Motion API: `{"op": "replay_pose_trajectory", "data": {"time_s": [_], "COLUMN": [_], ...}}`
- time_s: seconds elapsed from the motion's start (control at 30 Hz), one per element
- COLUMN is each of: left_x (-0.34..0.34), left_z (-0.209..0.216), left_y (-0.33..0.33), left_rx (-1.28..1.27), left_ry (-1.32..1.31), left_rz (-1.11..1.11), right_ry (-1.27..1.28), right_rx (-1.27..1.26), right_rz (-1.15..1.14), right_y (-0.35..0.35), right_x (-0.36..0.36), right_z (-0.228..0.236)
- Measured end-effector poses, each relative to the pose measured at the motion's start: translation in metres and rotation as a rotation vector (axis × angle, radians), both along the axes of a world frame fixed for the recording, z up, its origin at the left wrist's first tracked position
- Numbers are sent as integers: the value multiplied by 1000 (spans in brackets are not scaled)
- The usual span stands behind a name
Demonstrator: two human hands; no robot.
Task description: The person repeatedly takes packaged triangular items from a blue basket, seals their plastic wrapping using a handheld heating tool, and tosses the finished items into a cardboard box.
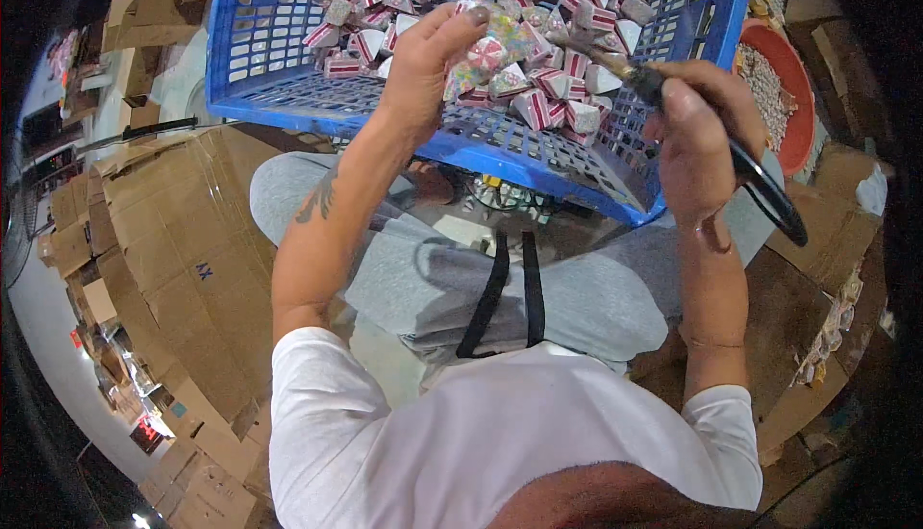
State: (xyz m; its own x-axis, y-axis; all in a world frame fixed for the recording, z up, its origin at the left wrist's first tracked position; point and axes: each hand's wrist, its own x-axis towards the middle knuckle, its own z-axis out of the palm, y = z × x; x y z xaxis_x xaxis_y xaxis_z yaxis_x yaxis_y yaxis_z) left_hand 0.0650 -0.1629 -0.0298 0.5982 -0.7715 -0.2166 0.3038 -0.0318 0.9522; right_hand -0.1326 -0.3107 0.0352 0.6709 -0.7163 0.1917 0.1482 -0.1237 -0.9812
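A crate (279, 115) stands before a seated person (538, 423), with many small wedges (532, 109) inside. Just right of it is a basin (804, 130) holding small pieces (766, 87); cardboard (183, 231) lies to the person's left.

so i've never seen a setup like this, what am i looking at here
There's no machine here: these are a person's two bare hands. The one picture comes from a wide camera worn on the head, looking down, so straight edges bend. In front sits a blue crate holding many small pink-and-white wedges. The left hand appears to hold a colour-speckled thing, too unclear to name. The right hand grips a dark-handled tool, its tip toward the wedges. A red tub of pale bits stands right of the crate.
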Motion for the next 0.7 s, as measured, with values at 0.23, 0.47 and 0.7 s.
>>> {"op": "replay_pose_trajectory", "data": {"time_s": [0.23,0.47,0.7], "left_x": [1,66,45], "left_z": [9,161,169], "left_y": [14,269,275], "left_rx": [-12,384,1036], "left_ry": [196,-684,-1622], "left_rz": [13,646,452], "right_ry": [-70,-112,-278], "right_rx": [-57,-756,220], "right_rz": [-37,-262,-126], "right_y": [-3,-46,-31], "right_x": [7,6,24], "right_z": [-10,-37,15]}}
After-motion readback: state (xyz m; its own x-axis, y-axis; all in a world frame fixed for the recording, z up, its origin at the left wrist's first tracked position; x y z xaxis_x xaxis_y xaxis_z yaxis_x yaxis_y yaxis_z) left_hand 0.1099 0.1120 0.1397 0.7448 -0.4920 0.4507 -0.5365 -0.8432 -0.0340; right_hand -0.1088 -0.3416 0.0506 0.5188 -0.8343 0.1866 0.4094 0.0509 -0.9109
